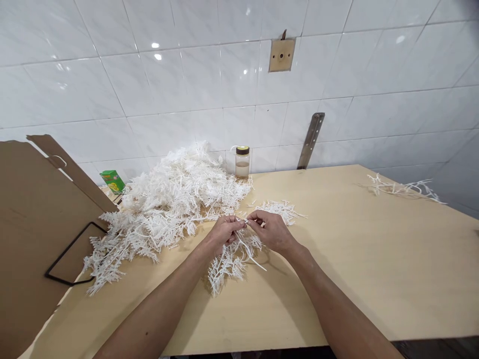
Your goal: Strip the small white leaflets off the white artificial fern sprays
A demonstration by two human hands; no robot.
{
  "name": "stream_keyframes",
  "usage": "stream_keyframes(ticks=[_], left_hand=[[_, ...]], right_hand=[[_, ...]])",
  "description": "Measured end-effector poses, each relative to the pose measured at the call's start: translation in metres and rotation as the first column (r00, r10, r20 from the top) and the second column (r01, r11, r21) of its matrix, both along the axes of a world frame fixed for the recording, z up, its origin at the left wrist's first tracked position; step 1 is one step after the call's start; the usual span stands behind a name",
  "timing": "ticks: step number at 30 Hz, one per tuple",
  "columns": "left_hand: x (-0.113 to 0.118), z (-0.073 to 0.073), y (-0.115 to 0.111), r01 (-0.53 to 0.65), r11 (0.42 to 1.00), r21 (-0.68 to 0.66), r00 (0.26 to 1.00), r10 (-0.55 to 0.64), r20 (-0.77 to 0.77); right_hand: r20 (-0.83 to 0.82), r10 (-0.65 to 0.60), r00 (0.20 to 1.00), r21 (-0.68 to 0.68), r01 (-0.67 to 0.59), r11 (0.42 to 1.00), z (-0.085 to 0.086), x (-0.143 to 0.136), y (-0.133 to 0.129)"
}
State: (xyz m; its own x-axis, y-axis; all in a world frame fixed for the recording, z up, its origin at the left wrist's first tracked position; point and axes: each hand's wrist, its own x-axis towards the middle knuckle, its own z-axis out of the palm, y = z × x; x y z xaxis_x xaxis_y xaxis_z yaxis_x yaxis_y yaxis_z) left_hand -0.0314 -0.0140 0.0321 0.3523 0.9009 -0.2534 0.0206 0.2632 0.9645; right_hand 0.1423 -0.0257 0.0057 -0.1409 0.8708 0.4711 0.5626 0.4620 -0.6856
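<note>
Close together over the middle of the table, both my hands are closed on a white branching plastic sprig [234, 259]. My left hand [224, 232] pinches its upper end, and the branched part hangs below with one thin stem sticking out to the right. The fingertips of my right hand [271, 229] meet those of the left on a small white bit at the top; the exact grip is too small to make out. A big heap of similar white sprigs [179, 189] lies to the left. Just behind my right hand is a smaller bunch [280, 210].
A cardboard box [48, 224] stands at the left with a black wire frame [71, 254] against it. Near the wall are a small green box [113, 181], a lidded jar of liquid [242, 163] and a metal bracket [311, 141]. Bare white stems [406, 188] lie far right.
</note>
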Motion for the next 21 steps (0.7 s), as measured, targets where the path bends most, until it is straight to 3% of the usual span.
stream_keyframes(ticks=[6, 16, 21], left_hand=[[0.0001, -0.0023, 0.0022, -0.02, 1.0, -0.016, 1.0, 0.02, -0.008], [-0.0006, -0.0008, 0.0026, -0.057, 0.998, -0.02, 0.998, 0.056, -0.026], [0.0024, -0.0081, 0.0044, -0.11, 0.991, 0.073, 0.993, 0.113, -0.041]], right_hand=[[-0.002, 0.04, 0.999, 0.085, -0.039, 0.996, 0.0011, -0.0015, -0.0014], [0.015, 0.028, 0.999, 0.069, -0.029, 0.997, 0.003, -0.0005, -0.0027], [0.058, -0.088, 0.994, 0.1, 0.082, 0.992, -0.0036, -0.0086, 0.0001]])
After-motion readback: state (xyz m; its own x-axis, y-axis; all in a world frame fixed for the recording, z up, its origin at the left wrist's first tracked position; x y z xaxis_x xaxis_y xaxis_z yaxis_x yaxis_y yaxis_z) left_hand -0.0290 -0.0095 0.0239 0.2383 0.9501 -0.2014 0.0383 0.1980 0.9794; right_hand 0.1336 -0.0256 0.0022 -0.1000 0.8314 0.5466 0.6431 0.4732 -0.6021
